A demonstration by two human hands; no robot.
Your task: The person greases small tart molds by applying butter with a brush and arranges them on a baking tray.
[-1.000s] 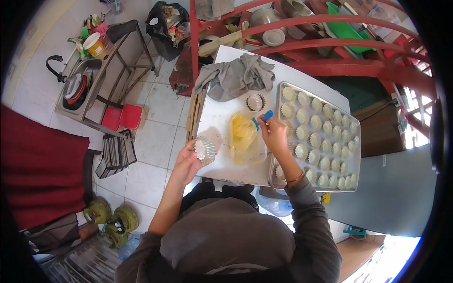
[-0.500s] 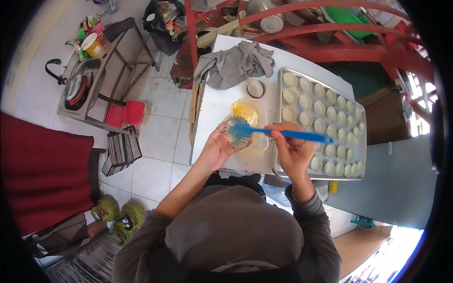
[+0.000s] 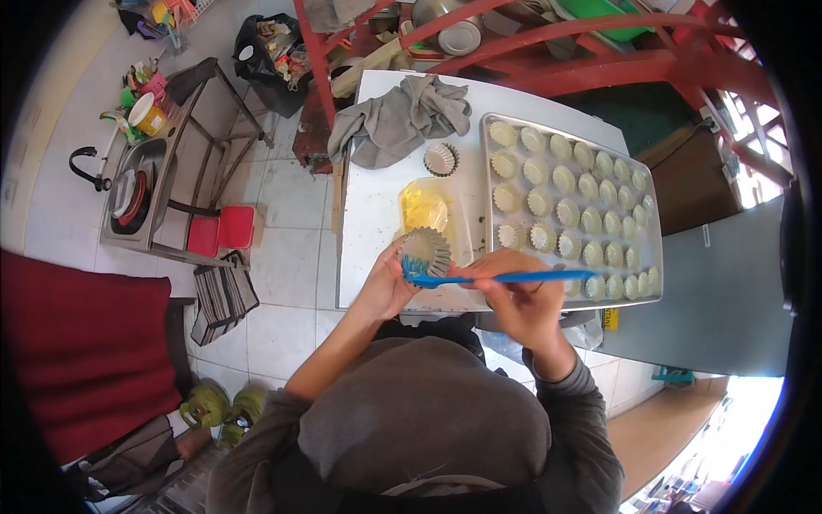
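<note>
My left hand grips a fluted metal mould, its open side facing up, in front of the plastic tub. In my right hand is a blue brush, held by its handle, with its bristles inside the lower part of the mould. Behind the mould, the clear tub contains something yellow. A small stack of fluted moulds stands beyond the tub. To the right, a metal tray bears several rows of fluted moulds.
A crumpled grey cloth lies on the white table at the back left. Red metal bars pass behind the table. At the far left are a sink, a red stool and green gas cylinders.
The brush bristles have moved to the near side of the mould, and the handle lies more level. The mould is turned more upward. The whole view has shifted slightly.
</note>
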